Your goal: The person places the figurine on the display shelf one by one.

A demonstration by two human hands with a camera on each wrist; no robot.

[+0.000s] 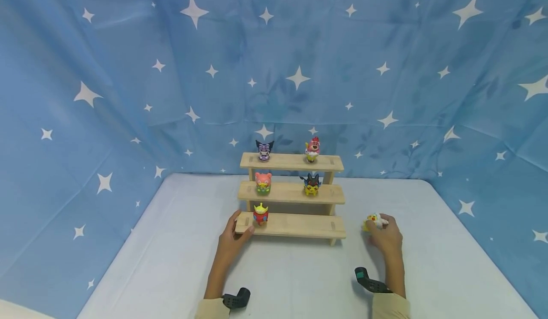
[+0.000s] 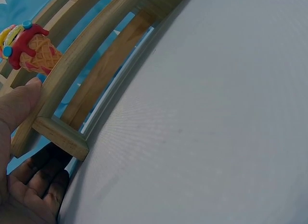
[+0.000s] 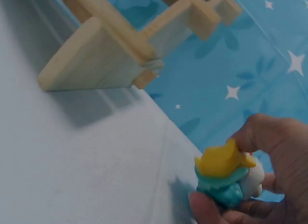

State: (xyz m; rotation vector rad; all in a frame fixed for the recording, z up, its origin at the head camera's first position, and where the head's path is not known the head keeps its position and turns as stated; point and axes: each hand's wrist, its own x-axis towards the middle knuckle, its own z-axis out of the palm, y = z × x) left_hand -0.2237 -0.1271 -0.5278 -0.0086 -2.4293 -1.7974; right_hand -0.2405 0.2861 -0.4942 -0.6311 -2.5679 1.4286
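My left hand point(image 1: 229, 241) grips the left end of a three-tier wooden display stand point(image 1: 295, 224). In the left wrist view its thumb point(image 2: 26, 96) lies at the bottom tier's front edge, while the other fingers are partly hidden in shadow behind the end. Close to that thumb stands a red figurine with a yellow-green top point(image 1: 260, 215), on a waffle-patterned base. To the right of the stand, my right hand point(image 1: 389, 239) holds a small white, yellow and teal figurine point(image 3: 220, 166) between thumb and fingers, lying sideways near the tabletop.
On the middle tier stand a pink figurine point(image 1: 263, 184) and a black-and-yellow one point(image 1: 312, 184). The top tier bears a purple-and-black figurine point(image 1: 264, 151) and a pink-red one point(image 1: 313, 149). A blue star-patterned curtain point(image 1: 274, 47) surrounds the white table point(image 1: 291, 281).
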